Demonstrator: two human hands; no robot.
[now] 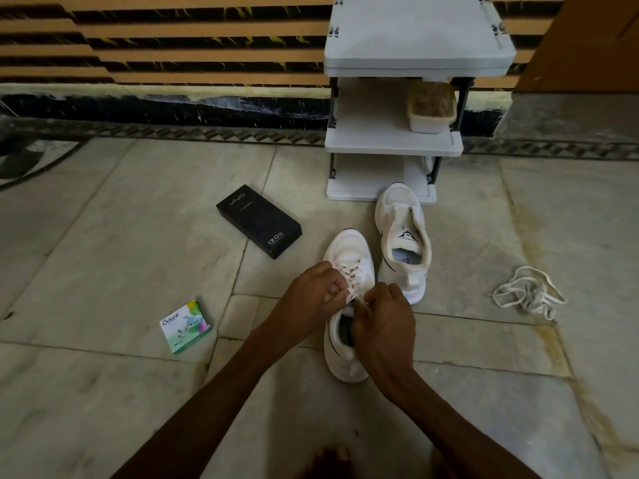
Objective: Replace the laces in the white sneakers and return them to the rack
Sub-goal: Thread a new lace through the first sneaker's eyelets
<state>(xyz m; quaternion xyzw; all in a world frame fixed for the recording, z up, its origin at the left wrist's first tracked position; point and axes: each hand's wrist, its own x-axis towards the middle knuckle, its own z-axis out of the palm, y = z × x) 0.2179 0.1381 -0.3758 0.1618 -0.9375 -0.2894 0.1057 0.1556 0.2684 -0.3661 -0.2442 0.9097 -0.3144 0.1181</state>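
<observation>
A white sneaker [349, 250] with a white lace [351, 271] threaded through its eyelets stands on the floor, toe pointing away from me. My left hand [311, 299] and my right hand [387, 323] both pinch the lace ends above the shoe's tongue, close together. The shoe's opening is partly hidden by my right hand. A second white sneaker [403, 236] without a lace stands just right of it, toe towards the white shoe rack [394, 146]. A loose, dirty white lace [525, 293] lies in a heap on the floor to the right.
A black phone box [259, 221] lies on the floor left of the shoes. A small green-and-white packet [185, 326] lies nearer me on the left. A lidded plastic container [430, 110] sits on the rack's middle shelf. My foot [332, 461] shows at the bottom edge.
</observation>
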